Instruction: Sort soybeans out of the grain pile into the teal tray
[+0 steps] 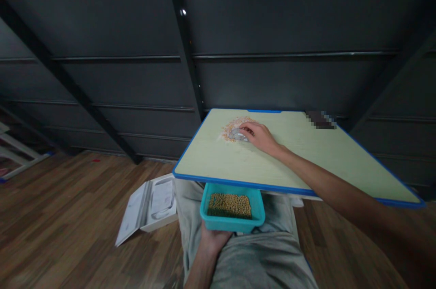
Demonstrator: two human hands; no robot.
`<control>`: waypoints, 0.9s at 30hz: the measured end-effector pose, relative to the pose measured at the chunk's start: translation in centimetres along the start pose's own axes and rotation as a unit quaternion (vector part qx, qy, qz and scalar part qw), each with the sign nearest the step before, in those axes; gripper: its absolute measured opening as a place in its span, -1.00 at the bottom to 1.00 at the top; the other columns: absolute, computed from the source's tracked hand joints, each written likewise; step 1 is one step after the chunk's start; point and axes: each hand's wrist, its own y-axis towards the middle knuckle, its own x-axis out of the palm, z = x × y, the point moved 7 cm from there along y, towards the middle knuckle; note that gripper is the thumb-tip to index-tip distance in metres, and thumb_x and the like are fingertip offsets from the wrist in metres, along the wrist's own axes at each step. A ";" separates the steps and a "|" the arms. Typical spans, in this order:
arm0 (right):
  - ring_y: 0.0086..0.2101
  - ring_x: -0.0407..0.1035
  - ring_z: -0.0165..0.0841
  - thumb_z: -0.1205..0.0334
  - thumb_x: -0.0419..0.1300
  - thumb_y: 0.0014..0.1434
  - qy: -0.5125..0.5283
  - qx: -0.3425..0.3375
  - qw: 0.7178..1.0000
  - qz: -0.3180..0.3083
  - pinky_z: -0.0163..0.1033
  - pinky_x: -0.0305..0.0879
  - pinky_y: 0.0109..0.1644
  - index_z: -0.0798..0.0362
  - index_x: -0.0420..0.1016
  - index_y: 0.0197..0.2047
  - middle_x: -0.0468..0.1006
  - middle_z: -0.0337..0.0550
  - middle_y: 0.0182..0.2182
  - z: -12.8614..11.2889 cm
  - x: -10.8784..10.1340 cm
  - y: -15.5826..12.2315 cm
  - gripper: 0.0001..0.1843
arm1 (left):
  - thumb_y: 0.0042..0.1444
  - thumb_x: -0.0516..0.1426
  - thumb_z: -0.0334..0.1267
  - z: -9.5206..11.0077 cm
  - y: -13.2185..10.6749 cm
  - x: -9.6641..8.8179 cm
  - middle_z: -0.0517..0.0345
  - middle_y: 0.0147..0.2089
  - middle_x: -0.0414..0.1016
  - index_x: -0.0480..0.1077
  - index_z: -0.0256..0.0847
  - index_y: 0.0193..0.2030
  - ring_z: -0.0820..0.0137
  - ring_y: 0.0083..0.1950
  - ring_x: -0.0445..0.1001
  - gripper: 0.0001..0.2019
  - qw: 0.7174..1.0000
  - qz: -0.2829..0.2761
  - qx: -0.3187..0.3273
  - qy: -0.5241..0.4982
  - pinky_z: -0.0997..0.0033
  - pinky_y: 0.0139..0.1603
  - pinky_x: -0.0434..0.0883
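My left hand grips a turquoise plastic tub from below, its fingers mostly hidden under the base. Inside the tub lie many small round gold-coloured beads. Over the table's left part, my right hand is closed, with fingertips pinching a clear, shiny plastic item whose exact kind I cannot make out. Around that item spread small orange and whitish pieces, loose on the pale tabletop.
The small table has a blue edge and stands against a dark panelled wall. A pixelated dark object lies at its back right. An open white box sits on the wood floor at left.
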 end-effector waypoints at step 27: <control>-0.13 0.53 -0.21 0.14 0.18 0.45 0.048 -0.018 0.998 -0.029 -0.07 0.38 0.01 -0.05 0.62 -0.02 0.70 -0.08 -0.08 -1.4 0.2 -0.2 -0.81 | 0.12 0.25 0.00 0.1 -0.2 -0.1 0.11 0.06 0.74 0.62 0.04 -0.12 -0.02 0.39 0.46 -0.76 1.000 0.020 -0.002 0.010 -0.15 0.50 0.30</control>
